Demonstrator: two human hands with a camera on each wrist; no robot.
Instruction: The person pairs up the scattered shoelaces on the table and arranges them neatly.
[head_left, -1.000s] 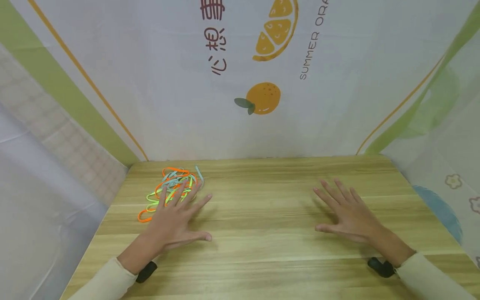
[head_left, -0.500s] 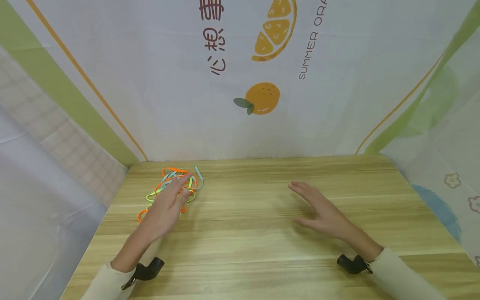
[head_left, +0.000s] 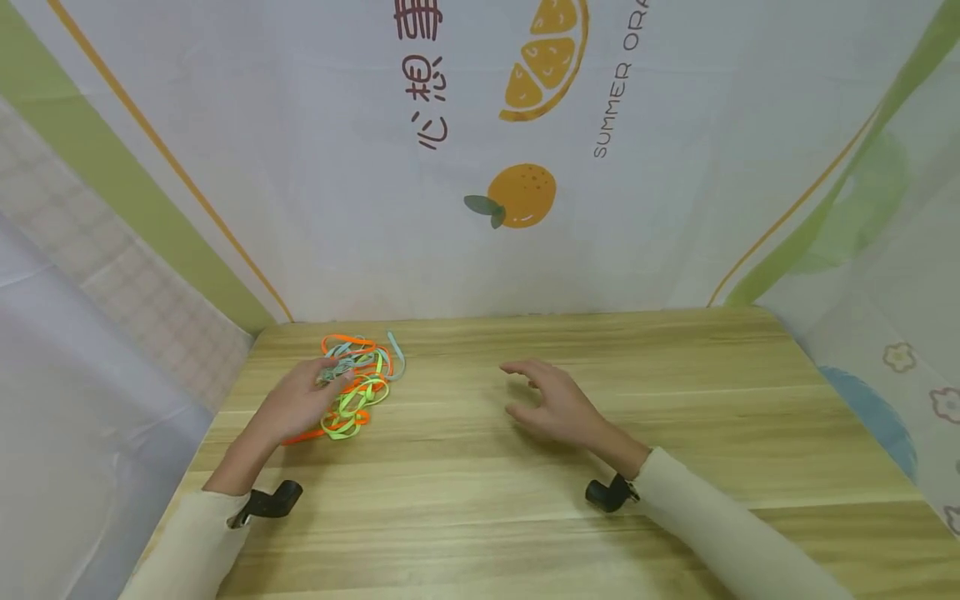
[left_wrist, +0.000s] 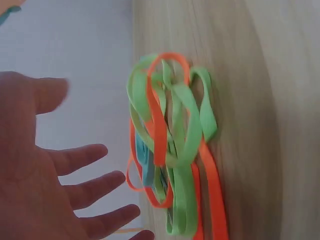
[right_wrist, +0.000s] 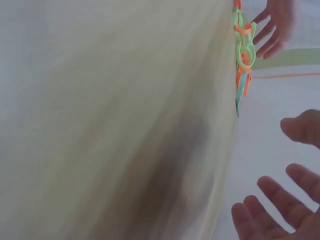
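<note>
A tangled pile of flat shoelaces (head_left: 356, 392) in orange, yellow-green and pale blue lies at the far left of the table. Over the pile's left side hovers my left hand (head_left: 296, 400), fingers spread and slightly bent. In the left wrist view a gap shows between those fingers and the laces (left_wrist: 182, 150), so nothing is gripped. My right hand (head_left: 555, 404) is above the table right of the pile, thumb apart from loosely bent fingers, holding nothing. The right wrist view shows its spread fingertips (right_wrist: 272, 187), with the laces (right_wrist: 245, 52) and left hand (right_wrist: 280, 22) beyond.
The wood-grain table (head_left: 480, 500) meets a white printed cloth (head_left: 375, 233) along its back edge. More cloth hangs at the left and right sides. A black wrist mount (head_left: 277, 500) sticks out from the left sleeve, another mount (head_left: 607, 493) from the right.
My right hand has moved left across the table toward the pile. The left hand has turned and drawn to the pile's left side, its outspread fingers now more bent. The laces look nearly unmoved.
</note>
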